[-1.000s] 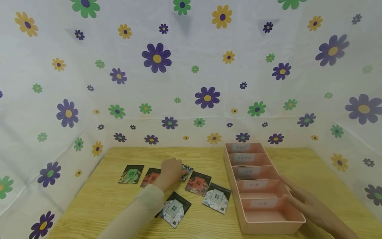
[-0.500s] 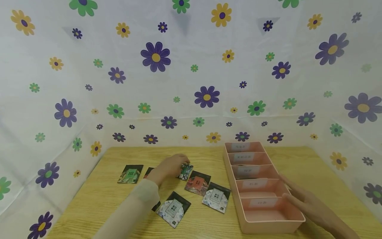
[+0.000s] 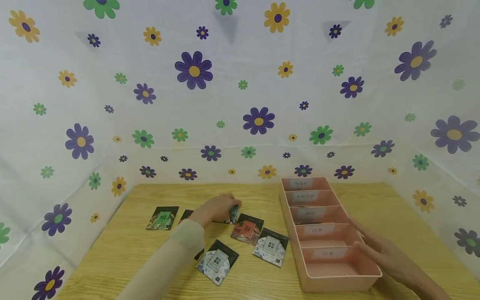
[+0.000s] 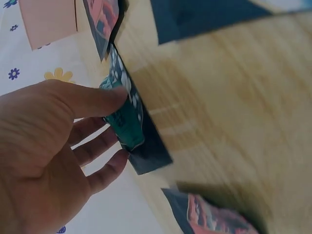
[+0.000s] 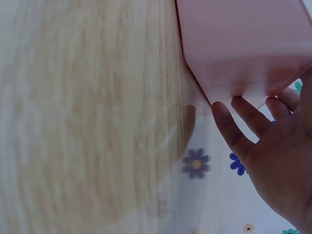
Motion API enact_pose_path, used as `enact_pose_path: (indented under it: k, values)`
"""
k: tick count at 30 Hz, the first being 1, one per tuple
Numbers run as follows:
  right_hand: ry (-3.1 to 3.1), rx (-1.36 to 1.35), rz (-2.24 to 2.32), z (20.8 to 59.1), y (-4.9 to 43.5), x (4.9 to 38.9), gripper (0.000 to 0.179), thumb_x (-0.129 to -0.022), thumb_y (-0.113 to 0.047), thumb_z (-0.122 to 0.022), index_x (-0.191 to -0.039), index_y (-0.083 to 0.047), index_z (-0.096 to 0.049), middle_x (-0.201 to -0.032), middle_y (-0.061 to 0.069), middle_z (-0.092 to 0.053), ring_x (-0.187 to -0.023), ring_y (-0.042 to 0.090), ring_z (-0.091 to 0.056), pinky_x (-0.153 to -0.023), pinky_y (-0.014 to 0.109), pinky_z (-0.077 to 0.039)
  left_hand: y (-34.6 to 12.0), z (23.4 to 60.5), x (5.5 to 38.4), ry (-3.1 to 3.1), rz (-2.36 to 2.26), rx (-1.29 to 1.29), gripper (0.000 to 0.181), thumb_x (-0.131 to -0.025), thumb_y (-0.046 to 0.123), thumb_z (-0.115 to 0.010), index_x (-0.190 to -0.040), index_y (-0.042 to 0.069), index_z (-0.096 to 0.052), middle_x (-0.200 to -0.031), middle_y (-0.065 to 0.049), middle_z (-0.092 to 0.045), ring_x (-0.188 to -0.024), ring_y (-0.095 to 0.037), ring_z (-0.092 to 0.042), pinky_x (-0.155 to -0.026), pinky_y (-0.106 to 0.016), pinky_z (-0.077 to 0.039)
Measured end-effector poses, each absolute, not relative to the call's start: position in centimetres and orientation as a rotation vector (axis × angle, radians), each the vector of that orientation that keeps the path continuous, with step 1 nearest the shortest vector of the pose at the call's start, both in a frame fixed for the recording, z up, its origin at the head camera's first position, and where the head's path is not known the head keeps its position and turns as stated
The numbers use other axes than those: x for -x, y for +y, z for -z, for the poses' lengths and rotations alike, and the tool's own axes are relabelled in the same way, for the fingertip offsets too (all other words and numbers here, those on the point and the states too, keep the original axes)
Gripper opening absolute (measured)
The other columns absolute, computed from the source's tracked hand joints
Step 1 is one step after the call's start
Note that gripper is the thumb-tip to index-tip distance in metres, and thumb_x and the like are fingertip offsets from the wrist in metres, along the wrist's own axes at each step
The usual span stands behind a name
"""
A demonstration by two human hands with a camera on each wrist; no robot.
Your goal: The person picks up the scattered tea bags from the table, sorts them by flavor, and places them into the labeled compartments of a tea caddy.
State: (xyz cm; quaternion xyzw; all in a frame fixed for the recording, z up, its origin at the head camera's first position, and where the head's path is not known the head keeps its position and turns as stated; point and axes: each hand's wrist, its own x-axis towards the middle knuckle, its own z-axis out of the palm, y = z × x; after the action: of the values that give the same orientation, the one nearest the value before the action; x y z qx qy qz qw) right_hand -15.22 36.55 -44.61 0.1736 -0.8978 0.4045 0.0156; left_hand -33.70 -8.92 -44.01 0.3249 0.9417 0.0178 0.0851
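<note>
My left hand (image 3: 217, 208) pinches a small flat sachet (image 4: 129, 122) with a green label. In the left wrist view the thumb lies on its printed face, fingers behind, and the sachet tilts up from the table. In the head view the hand hides most of it. My right hand (image 3: 388, 256) touches the right side of a long pink divided box (image 3: 339, 284), its thumb at the rim. The right wrist view shows extended fingertips (image 5: 223, 111) against the box's outer wall.
Other sachets lie on the wooden table (image 3: 120, 250): a green-labelled one (image 3: 163, 218), a red-labelled one (image 3: 247, 229), and two white ones (image 3: 271, 246). Another red one is partly behind the left arm. The box has several labelled compartments; a dark item (image 3: 309, 207) shows in one.
The left hand has shifted a little over the green-labelled sachet. Its label faced up half a second ago; now the sachet is tilted and mostly covered. The right hand stays at the box.
</note>
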Motion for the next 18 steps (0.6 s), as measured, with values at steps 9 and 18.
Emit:
enact_pose_path:
  k: [9, 18]
  values:
    - [-2.775, -0.569, -1.262, 44.6, 36.5, 15.3, 0.061, -0.110, -0.011, -0.050, -0.166, -0.021, -0.027, -0.159, 0.013, -0.039, -0.129, -0.007, -0.043, -0.096, 0.014, -0.042, -10.8, 43.7, 34.9, 2.825, -0.398, -0.754, 0.054, -0.093, 0.014, -0.079, -0.141, 0.001, -0.059, -0.136, -0.016, -0.059, -0.122, -0.031, -0.060, -0.101, -0.045, -0.051]
    - [-2.762, -0.591, -1.263, 44.6, 36.5, 15.2, 0.061, -0.110, -0.010, -0.049, -0.165, -0.020, -0.027, -0.160, 0.004, -0.037, -0.130, -0.005, -0.044, -0.096, 0.014, -0.042, -12.6, 42.4, 35.3, 2.862, -0.654, -0.710, 0.023, -0.098, 0.008, -0.072, -0.119, 0.002, -0.065, -0.115, -0.013, -0.068, -0.105, -0.028, -0.065, -0.087, -0.043, -0.056]
